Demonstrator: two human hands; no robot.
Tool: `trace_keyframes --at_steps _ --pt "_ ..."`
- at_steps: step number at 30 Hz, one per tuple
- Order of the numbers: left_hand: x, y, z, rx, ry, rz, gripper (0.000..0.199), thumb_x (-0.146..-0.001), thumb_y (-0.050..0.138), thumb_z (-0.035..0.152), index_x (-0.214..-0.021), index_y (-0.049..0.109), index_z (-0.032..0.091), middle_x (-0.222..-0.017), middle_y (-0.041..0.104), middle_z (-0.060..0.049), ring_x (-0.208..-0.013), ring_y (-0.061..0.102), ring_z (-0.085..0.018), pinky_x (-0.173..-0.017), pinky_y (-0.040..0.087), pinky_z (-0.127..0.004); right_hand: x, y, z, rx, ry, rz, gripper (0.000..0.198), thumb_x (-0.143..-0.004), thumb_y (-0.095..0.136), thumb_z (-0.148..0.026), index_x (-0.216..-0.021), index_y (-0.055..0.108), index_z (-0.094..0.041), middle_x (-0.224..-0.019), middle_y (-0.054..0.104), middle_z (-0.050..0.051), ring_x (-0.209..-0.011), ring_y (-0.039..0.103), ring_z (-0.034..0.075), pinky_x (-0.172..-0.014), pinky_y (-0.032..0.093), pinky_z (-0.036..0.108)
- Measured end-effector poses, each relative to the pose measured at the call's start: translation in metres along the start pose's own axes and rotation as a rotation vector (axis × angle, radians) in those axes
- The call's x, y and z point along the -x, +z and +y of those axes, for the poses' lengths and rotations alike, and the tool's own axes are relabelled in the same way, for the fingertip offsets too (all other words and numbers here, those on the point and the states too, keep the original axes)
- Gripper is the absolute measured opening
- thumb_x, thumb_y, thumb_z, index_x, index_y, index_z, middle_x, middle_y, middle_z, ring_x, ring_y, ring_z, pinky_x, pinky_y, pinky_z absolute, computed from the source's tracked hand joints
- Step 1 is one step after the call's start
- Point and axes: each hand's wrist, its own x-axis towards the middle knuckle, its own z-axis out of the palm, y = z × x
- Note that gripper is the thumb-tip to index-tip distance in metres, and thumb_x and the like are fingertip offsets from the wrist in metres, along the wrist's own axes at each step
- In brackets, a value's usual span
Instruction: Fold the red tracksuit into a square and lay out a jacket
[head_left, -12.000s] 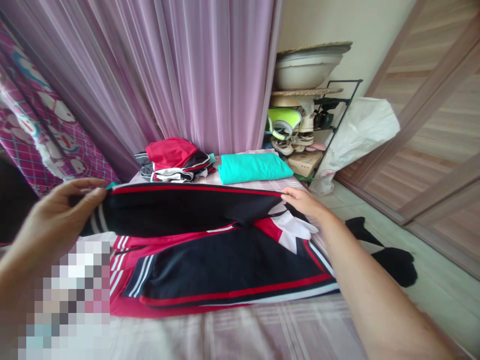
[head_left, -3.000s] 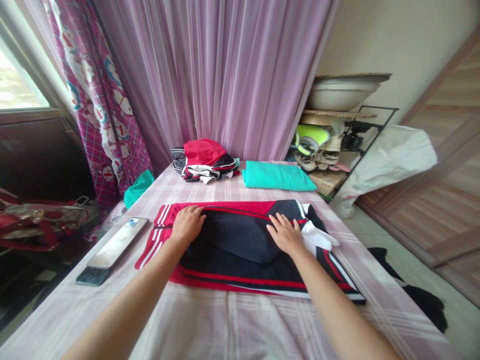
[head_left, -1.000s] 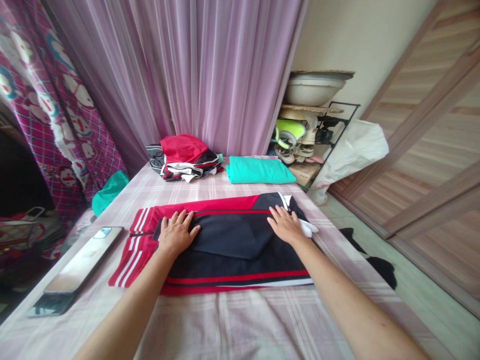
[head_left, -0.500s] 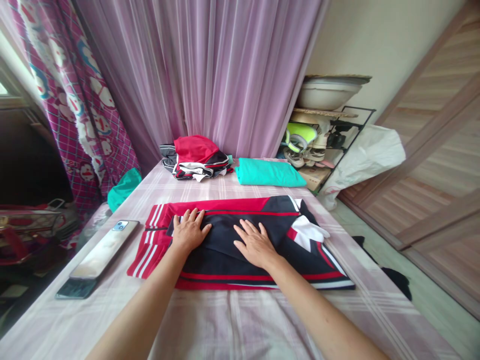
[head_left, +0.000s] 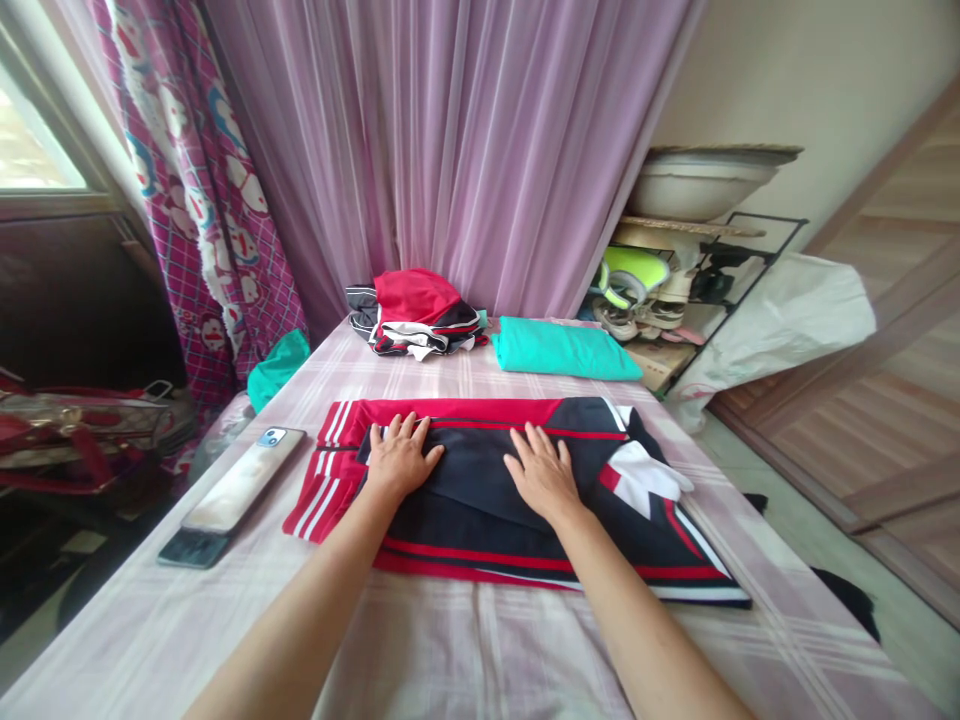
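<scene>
A folded black and red jacket [head_left: 480, 500] with white stripes lies flat in front of me on a plaid cloth. Its red striped part points left, and a white piece of fabric [head_left: 645, 478] lies on its right side. My left hand [head_left: 400, 455] rests palm down on the jacket's left part, fingers spread. On the middle of the black fabric lies my right hand [head_left: 544, 472], also flat with its fingers apart. Neither hand grasps anything.
Phones [head_left: 240, 485] lie at the left table edge. At the back are a pile of red, black and white clothes [head_left: 416, 310] and a folded turquoise cloth [head_left: 566, 348]. Beyond the right edge stands a shoe rack [head_left: 739, 290] with a basin [head_left: 709, 185] on top.
My right hand has slid a little to the right and forward over the black fabric. My left hand stays in about the same place. The whole view has shifted slightly.
</scene>
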Motion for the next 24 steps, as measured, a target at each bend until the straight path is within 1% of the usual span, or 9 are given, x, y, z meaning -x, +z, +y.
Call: trace_keyframes --at_steps 2,4,13,19,24 --pt "0.0 0.0 0.0 -0.003 -0.003 -0.005 0.066 -0.092 0.031 0.063 -0.148 0.039 0.029 -0.156 0.038 -0.008 -0.144 0.028 -0.034 -0.113 0.016 -0.064 -0.002 0.011 0.001 0.009 0.013 -0.11 0.055 -0.099 0.032 -0.044 -0.15 0.039 -0.025 -0.159 0.03 0.011 -0.146 0.023 0.026 -0.116 0.017 0.055" --pt "0.0 -0.001 0.001 -0.002 -0.003 -0.007 0.067 -0.092 0.031 0.064 -0.148 0.039 0.029 -0.156 0.038 -0.009 -0.144 0.028 -0.035 -0.113 0.016 -0.064 -0.003 0.017 0.002 0.008 0.014 -0.145 0.055 -0.099 0.032 -0.046 -0.15 0.039 -0.025 -0.159 0.029 0.01 -0.147 0.022 0.026 -0.116 0.017 0.055" --pt "0.0 0.001 -0.001 -0.006 0.006 0.01 0.064 -0.092 0.034 0.062 -0.147 0.04 0.03 -0.155 0.039 -0.008 -0.144 0.029 -0.033 -0.113 0.016 -0.063 -0.002 0.013 0.003 -0.036 0.014 -0.129 0.054 -0.099 0.032 -0.047 -0.149 0.041 -0.026 -0.159 0.03 0.01 -0.147 0.023 0.025 -0.116 0.016 0.054" --pt "0.002 -0.003 0.0 -0.014 0.014 0.017 0.063 -0.092 0.034 0.06 -0.147 0.041 0.029 -0.153 0.042 -0.008 -0.143 0.031 -0.034 -0.113 0.018 -0.063 -0.001 0.011 0.004 -0.058 0.004 -0.118 0.054 -0.099 0.034 -0.045 -0.147 0.042 -0.025 -0.158 0.031 0.01 -0.146 0.024 0.026 -0.115 0.018 0.054" --pt "0.003 -0.006 0.002 -0.022 0.007 0.011 0.061 -0.092 0.035 0.059 -0.146 0.042 0.031 -0.153 0.043 -0.007 -0.143 0.032 -0.032 -0.114 0.019 -0.06 -0.001 0.011 0.005 -0.081 -0.003 -0.103 0.053 -0.098 0.036 -0.045 -0.147 0.044 -0.025 -0.158 0.033 0.01 -0.146 0.025 0.026 -0.115 0.019 0.054"
